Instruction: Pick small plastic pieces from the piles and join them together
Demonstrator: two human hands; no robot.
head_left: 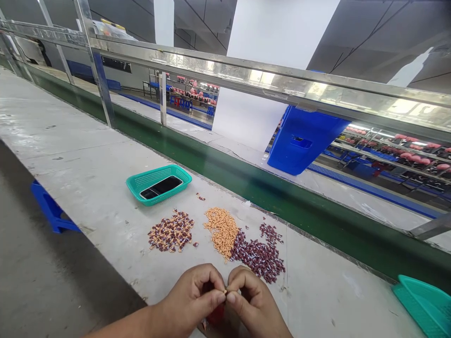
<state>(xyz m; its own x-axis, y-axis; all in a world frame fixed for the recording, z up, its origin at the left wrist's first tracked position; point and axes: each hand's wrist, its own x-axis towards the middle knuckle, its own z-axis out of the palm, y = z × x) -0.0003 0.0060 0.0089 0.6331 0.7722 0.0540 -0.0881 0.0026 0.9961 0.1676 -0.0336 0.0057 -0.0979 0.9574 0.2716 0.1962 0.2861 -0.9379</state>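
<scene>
- while the left hand and the right hand curl close together over the white bench, their fingertips pinch a tiny orange bit.
- both hands are closed, and they grip that bit between them.
- a red thing sits under the hands. it is mostly hidden, so i cannot tell what it is.
- at 12 o'clock from the hands lie a dark and cream heap, an orange heap and a dark red heap.
- at 11 o'clock, a teal basket holds a black phone.
- at 3 o'clock, a second teal basket sits at the bench edge.
- the orange bit is very small, so a slip of the fingers could drop it and lose it.
- the orange and dark red heaps touch, so a bump from a hand could mix them.
</scene>
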